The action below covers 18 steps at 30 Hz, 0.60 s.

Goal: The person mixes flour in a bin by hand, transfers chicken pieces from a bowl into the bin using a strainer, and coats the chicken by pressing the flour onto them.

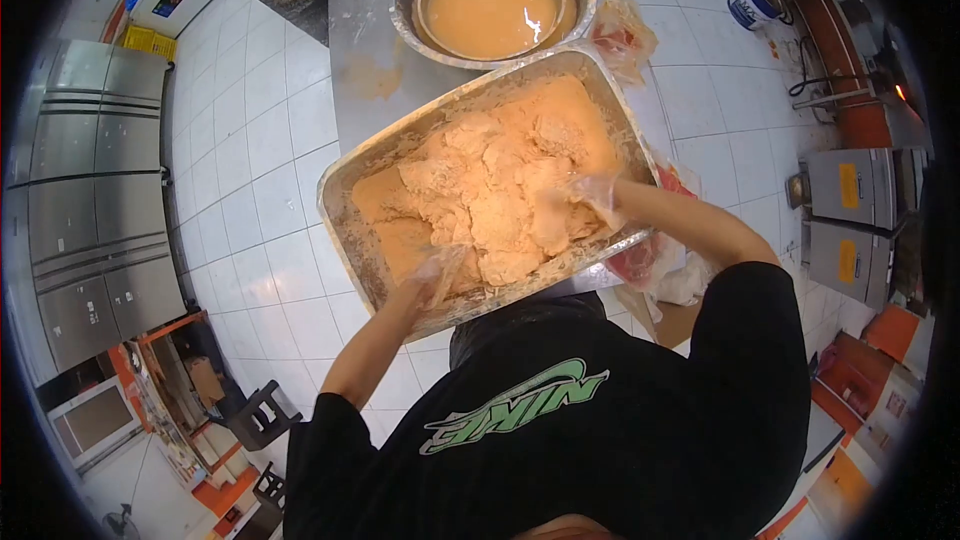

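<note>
Steel tray [345, 175] of orange flour-coated pieces [500, 180] sits mid-frame on the steel counter [365, 50], its near rim apparently past the edge, so pressing down there could tip it. Our left hand [435, 275] digs in at the tray's lower left and our right hand [590, 195] at its right side, both clear-gloved; fingers are buried and blurred, so we can't tell if they're spread or closed. Hard tossing could fling coating over the low rim onto the tiled floor [260, 140].

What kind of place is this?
Probably a commercial kitchen. A large metal tray holds orange-coated food, a steel bowl of batter sits beyond it, and tall stainless refrigerators stand on the white tiled floor.
</note>
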### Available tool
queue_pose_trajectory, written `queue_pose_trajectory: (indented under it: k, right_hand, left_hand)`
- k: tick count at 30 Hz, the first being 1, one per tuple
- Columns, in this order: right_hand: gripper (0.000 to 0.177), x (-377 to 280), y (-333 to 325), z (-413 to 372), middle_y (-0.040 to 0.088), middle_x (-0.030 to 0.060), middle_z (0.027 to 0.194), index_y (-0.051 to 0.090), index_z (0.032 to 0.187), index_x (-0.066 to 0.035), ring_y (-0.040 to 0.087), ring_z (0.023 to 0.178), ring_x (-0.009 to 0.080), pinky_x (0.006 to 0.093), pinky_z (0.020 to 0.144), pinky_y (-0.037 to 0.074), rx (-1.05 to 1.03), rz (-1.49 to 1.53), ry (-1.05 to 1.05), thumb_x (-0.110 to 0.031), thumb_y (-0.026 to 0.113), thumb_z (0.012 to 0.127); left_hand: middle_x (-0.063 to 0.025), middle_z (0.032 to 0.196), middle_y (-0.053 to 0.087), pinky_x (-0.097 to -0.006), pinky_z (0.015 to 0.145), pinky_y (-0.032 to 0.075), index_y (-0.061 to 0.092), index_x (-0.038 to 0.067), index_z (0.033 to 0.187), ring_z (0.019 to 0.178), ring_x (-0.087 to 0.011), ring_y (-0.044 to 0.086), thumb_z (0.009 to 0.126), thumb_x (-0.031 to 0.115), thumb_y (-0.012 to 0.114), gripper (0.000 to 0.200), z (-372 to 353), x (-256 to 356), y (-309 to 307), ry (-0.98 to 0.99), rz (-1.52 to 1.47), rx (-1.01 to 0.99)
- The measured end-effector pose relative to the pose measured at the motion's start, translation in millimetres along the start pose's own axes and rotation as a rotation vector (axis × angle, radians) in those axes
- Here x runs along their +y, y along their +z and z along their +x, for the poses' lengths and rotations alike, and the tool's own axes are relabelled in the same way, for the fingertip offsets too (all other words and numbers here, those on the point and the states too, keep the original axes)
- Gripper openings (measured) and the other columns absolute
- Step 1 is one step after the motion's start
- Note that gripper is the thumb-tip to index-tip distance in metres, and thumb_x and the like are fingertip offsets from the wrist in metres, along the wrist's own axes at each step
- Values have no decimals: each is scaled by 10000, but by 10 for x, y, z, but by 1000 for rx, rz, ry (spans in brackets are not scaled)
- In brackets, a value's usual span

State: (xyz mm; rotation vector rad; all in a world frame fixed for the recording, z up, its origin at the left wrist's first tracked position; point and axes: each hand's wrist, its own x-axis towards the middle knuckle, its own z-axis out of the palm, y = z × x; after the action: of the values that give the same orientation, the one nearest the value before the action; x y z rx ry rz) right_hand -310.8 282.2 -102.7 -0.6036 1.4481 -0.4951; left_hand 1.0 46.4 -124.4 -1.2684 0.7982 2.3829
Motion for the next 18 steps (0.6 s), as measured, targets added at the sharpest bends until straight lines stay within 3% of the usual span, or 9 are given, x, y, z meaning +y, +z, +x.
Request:
queue_pose_trajectory:
  k: [2, 5, 7, 9, 10, 12, 14, 15, 18]
  right_hand:
    - [334, 16, 102, 194, 595, 108, 899, 532, 1090, -127, 573, 815, 221, 357, 706, 469, -51, 274, -71, -287, 540, 797]
    - [284, 3, 128, 433, 605, 93, 851, 562, 1041, -108, 574, 762, 203, 358, 678, 466, -77, 400, -169, -273, 523, 812]
    - [260, 73, 56, 698, 612, 84, 819, 582, 1008, -96, 575, 727, 191, 358, 659, 464, -62, 256, -233, -264, 512, 823]
    - [245, 97, -39, 943, 618, 74, 787, 602, 975, -83, 576, 692, 179, 358, 640, 462, 1, -274, -399, -255, 501, 833]
    - [239, -33, -85, 980, 616, 55, 764, 618, 921, -70, 558, 659, 172, 361, 633, 452, 56, -609, -318, -261, 516, 820]
    - [256, -481, -89, 693, 622, 70, 781, 616, 918, -65, 575, 689, 192, 369, 650, 459, 95, -840, -317, -277, 520, 814]
    - [273, -832, -1, 408, 629, 86, 798, 615, 915, -59, 591, 719, 212, 378, 667, 465, 131, -1070, -309, -294, 524, 808]
    - [283, -995, 30, 267, 632, 94, 806, 614, 913, -57, 599, 735, 221, 382, 675, 469, 148, -1191, -304, -302, 525, 805]
    - [314, -1446, 304, -343, 632, 129, 862, 608, 938, -50, 599, 794, 245, 347, 747, 470, 464, -776, -376, -315, 550, 779]
  left_hand:
    - [-117, 1043, 569, -360, 788, 518, 508, 2, 1115, 933, -219, 581, 931, 159, 404, 264, 123, -79, 197, 126, -39, 147]
    - [-101, 998, 567, -337, 708, 538, 525, 22, 1089, 879, -195, 582, 913, 214, 459, 269, -424, 326, 1164, 7, 93, 132]
    - [-82, 936, 575, -310, 654, 534, 533, 27, 1074, 818, -180, 585, 893, 228, 501, 273, -428, 417, 1237, 81, 238, 71]
    - [-60, 872, 582, -277, 595, 519, 545, 37, 1046, 751, -170, 586, 873, 229, 536, 258, -394, 532, 1328, 192, 223, 74]
    - [-48, 838, 585, -258, 564, 506, 554, 43, 1025, 714, -167, 586, 865, 222, 549, 240, -372, 551, 1399, 261, 135, 110]
    - [-45, 805, 592, -251, 551, 492, 560, 53, 1010, 689, -165, 590, 844, 205, 573, 225, -284, 716, 1399, 364, 317, 80]
    - [-64, 807, 601, -275, 587, 490, 556, 60, 1020, 713, -169, 596, 820, 183, 595, 237, -201, 982, 1195, 410, 861, -50]
    - [-76, 838, 601, -283, 631, 483, 549, 57, 1030, 735, -180, 596, 807, 179, 601, 260, -224, 984, 1207, 454, 954, 18]
    - [-112, 933, 601, -309, 764, 462, 527, 49, 1062, 798, -214, 599, 765, 167, 618, 332, -441, 992, 1349, 567, 1244, 212]
